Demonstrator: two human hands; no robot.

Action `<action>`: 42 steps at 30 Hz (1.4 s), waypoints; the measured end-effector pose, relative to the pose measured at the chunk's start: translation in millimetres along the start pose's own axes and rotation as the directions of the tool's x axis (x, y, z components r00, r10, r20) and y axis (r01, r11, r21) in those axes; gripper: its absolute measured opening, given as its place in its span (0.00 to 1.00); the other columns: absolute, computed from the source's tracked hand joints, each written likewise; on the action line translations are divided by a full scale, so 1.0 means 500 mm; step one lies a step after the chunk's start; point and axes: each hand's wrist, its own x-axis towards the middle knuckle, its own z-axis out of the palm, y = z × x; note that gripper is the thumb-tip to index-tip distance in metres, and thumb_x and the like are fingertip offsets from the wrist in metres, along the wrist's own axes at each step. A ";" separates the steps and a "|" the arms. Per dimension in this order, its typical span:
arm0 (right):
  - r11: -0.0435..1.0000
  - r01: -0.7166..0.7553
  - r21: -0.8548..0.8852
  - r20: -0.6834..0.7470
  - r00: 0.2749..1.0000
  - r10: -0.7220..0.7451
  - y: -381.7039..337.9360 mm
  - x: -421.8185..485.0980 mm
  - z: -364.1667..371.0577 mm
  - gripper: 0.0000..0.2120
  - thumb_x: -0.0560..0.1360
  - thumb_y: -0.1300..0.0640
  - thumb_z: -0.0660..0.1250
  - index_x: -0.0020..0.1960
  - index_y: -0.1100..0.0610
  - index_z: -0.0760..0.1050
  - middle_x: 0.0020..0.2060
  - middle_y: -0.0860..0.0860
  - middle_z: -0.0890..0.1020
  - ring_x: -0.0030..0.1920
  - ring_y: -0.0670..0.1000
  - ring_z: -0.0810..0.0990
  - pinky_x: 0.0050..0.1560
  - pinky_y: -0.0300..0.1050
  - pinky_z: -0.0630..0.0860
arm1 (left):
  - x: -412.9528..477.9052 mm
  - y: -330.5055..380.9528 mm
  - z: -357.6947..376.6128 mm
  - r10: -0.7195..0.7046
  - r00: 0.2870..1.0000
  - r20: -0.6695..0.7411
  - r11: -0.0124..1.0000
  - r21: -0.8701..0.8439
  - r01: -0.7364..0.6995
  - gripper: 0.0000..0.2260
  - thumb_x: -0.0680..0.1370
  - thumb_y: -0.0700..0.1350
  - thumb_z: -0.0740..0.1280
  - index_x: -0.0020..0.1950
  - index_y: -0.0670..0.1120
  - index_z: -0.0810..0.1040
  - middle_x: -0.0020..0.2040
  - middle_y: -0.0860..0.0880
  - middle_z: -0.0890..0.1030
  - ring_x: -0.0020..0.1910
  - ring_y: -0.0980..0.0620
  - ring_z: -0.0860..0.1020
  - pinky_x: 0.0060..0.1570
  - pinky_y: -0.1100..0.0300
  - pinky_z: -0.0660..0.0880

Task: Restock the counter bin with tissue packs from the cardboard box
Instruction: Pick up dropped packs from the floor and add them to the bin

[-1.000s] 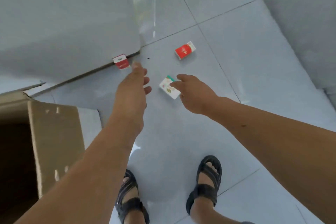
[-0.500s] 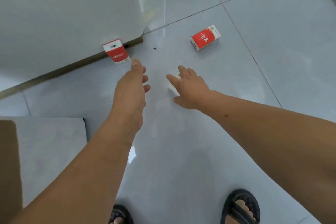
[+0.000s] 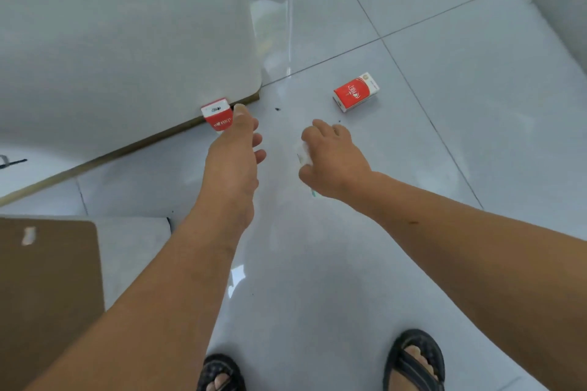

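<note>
The right hand [image 3: 333, 162] grips a white tissue pack [image 3: 304, 152] on the grey tiled floor [image 3: 317, 263]; the left hand [image 3: 233, 152], fingers [image 3: 244, 119] straight, lies just beside a red tissue pack [image 3: 218, 117] at the white counter [image 3: 127, 41] base

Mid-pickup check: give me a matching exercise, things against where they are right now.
1 white pack
2 left hand
3 cardboard box
4 far red pack

A lower left of view
B alone on open floor
C under the right hand's curled fingers
D reaching toward the other red pack by the counter

Pairs: 1-C, 2-D, 3-A, 4-B
</note>
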 end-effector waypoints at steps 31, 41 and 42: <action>0.951 0.274 0.145 -0.264 0.937 -0.229 -0.739 -0.828 -1.125 0.33 0.64 0.45 0.78 0.64 0.42 0.67 0.75 0.45 0.40 0.76 0.54 0.37 0.74 0.56 0.58 | -1.122 0.783 -0.455 0.317 0.944 -0.093 0.920 -0.211 -0.330 0.21 0.83 0.64 0.52 0.62 0.55 0.79 0.59 0.56 0.80 0.59 0.53 0.79 0.66 0.42 0.70; 0.889 0.455 0.051 -0.381 0.832 -0.404 -0.976 -0.911 -1.252 0.35 0.67 0.56 0.75 0.67 0.40 0.62 0.75 0.47 0.41 0.75 0.57 0.45 0.72 0.57 0.59 | -1.271 0.917 -0.651 0.458 0.860 -0.223 0.804 -0.308 -0.508 0.21 0.83 0.64 0.55 0.55 0.53 0.82 0.50 0.53 0.86 0.51 0.52 0.83 0.52 0.46 0.79; 0.875 0.483 0.027 -0.414 0.803 -0.430 -1.009 -0.916 -1.264 0.35 0.67 0.52 0.75 0.68 0.41 0.62 0.73 0.47 0.44 0.74 0.58 0.49 0.72 0.57 0.60 | -1.280 0.932 -0.680 0.479 0.845 -0.238 0.788 -0.309 -0.533 0.20 0.83 0.62 0.54 0.53 0.52 0.82 0.45 0.56 0.87 0.47 0.56 0.84 0.45 0.52 0.78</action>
